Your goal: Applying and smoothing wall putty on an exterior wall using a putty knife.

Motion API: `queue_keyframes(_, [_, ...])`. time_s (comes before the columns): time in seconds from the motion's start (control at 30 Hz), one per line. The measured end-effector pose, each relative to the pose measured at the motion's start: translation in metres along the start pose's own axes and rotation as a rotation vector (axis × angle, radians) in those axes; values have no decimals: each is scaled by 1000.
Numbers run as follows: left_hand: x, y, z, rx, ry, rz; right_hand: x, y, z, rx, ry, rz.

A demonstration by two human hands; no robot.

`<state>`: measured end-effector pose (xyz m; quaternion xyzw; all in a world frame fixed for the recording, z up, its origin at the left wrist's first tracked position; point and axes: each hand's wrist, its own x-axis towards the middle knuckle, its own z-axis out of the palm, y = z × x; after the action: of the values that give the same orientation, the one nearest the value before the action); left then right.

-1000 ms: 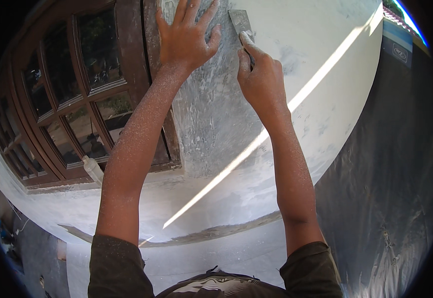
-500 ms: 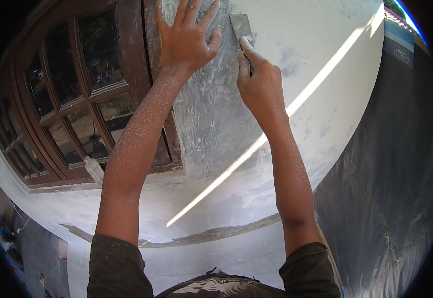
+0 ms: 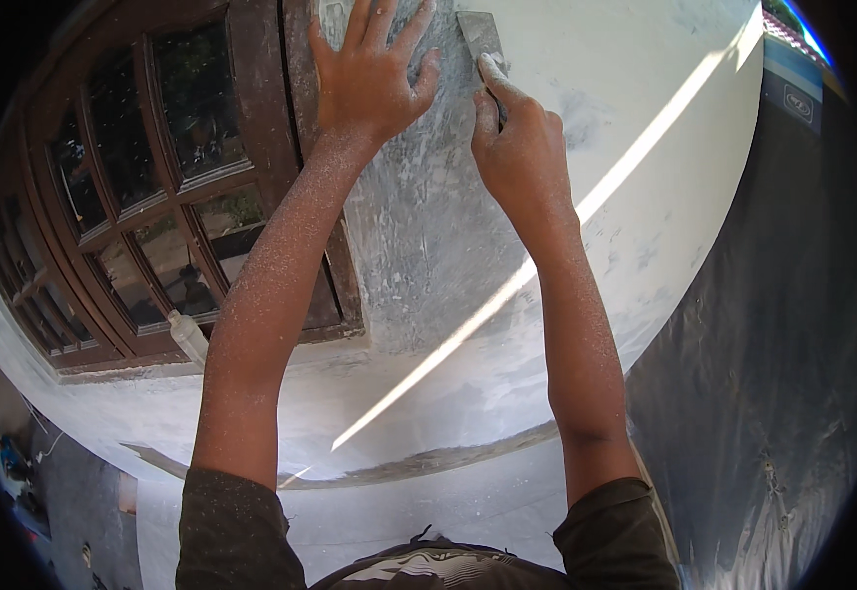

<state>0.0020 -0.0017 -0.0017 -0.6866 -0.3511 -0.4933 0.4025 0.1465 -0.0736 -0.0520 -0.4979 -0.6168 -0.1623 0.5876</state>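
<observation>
"While the scraper is held in the right hand, what is gripped by the left hand?"

"Nothing that can be seen; its fingers are spread wide, and it appears to be laid on the wall, beside the window."

"And where is the scraper set?"

"High up, where the grey strip is met by the pale part. Its handle is wrapped closely, with the forefinger stretched along it. Whether the wall is touched by its edge cannot be told."

"How much may be taken as done?"

"The pale part seems largely evened, though marked by grey smudges. The grey strip, mottled down past the window's lower corner, is judged unfinished. By the window's lower edge, a bottle is partly hidden."
</observation>
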Motion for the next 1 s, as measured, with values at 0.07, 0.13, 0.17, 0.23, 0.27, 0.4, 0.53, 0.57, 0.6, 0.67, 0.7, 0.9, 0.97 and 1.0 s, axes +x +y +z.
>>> queue_keyframes(0.07, [0,2,-4,24,-57,-34,-16,11,5,-13,30,-70])
queue_keyframes(0.13, [5,-24,37,-183,239,133,-15,6,6,-8,63,-151])
queue_keyframes(0.17, [7,-34,55,-404,531,304,-3,1,4,18,30,-90])
queue_keyframes(0.23, [4,-33,57,-454,525,301,5,-5,0,32,0,-22])
queue_keyframes(0.27, [2,-33,58,-497,516,299,6,-8,0,34,-14,0])
queue_keyframes(0.4, [-1,-2,4,-8,8,-9,-12,4,-2,-33,-28,-25])
queue_keyframes(0.53, [5,-22,41,-201,276,155,3,3,3,21,19,-68])
queue_keyframes(0.57, [6,-34,56,-422,541,319,10,-3,5,36,30,-62])
queue_keyframes(0.6, [7,-35,59,-421,541,319,14,-5,5,38,40,-57])
queue_keyframes(0.67, [7,-39,62,-441,591,345,7,-8,3,22,0,-27])
queue_keyframes(0.7, [5,-28,51,-452,595,339,2,-5,0,-13,-41,7])
queue_keyframes(0.9, [0,-3,4,14,47,25,12,0,2,65,35,-47])
queue_keyframes(0.97, [0,-1,5,-21,22,2,15,-3,1,61,35,-30])
queue_keyframes(1.0, [-1,-6,8,-16,18,2,14,-5,3,65,32,-16])
